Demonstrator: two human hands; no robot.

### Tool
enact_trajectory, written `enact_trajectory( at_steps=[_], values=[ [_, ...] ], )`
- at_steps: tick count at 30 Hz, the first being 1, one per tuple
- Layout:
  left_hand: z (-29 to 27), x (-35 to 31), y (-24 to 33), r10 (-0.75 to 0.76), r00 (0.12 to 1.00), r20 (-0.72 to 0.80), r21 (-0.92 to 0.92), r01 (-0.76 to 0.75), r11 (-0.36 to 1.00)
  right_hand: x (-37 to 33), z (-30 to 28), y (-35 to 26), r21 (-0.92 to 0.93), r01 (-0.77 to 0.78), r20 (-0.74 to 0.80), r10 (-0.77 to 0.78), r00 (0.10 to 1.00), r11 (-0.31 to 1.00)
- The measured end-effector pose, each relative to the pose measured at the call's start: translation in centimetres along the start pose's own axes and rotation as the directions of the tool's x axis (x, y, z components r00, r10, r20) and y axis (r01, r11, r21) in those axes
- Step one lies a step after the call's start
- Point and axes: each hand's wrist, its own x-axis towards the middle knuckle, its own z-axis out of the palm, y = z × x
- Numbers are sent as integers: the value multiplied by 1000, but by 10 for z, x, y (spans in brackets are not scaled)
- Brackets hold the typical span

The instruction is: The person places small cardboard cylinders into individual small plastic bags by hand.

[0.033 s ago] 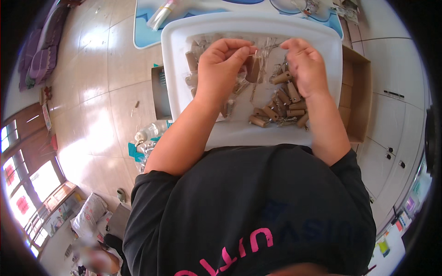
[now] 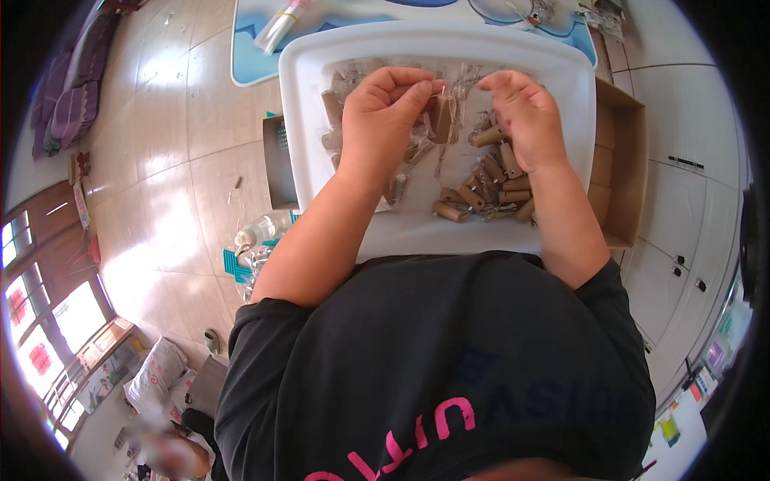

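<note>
At the tray's upper middle, my left hand (image 2: 383, 108) pinches the top of a small clear plastic bag (image 2: 443, 119) between thumb and fingertips. A brown cylinder-shaped piece shows inside the bag, hanging below the fingers. To its right, my right hand (image 2: 528, 116) hovers over the tray, fingers half bent and apart, with nothing visible in them. Its fingertips point at the bag without touching it. Beneath it lies a heap of loose brown cylinder pieces (image 2: 485, 180) with thin silvery attachments. Bagged brown pieces (image 2: 332, 108) lie left of and partly under my left hand.
The white tray (image 2: 293, 72) rests over a blue-and-white table (image 2: 245, 60). A cardboard box (image 2: 626, 164) stands to the right, a grey bin (image 2: 278, 172) to the left. A clear bottle (image 2: 255, 232) is at lower left. White cabinets (image 2: 678, 192) line the right.
My right hand has shifted slightly left toward the bag. The left hand keeps its pinch on the bag in nearly the same place.
</note>
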Motion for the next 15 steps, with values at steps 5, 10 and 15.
enact_trajectory(
  at_steps=[5, 10, 15],
  values=[
    [3, 1, -1, 6, 1000, 21, 85, -8, 996, -5, 11, 5, -176, 40, 153, -12, 988, 984],
    [5, 0, 3, -26, 1000, 7, 15, 26, 1000, -5, 8, 10, -99, 47, 100, -37, 994, 994],
    [0, 2, 6, -29, 999, 27, 40, 28, 999, -6, 9, 8, -47, 42, 105, -37, 994, 998]
  ],
)
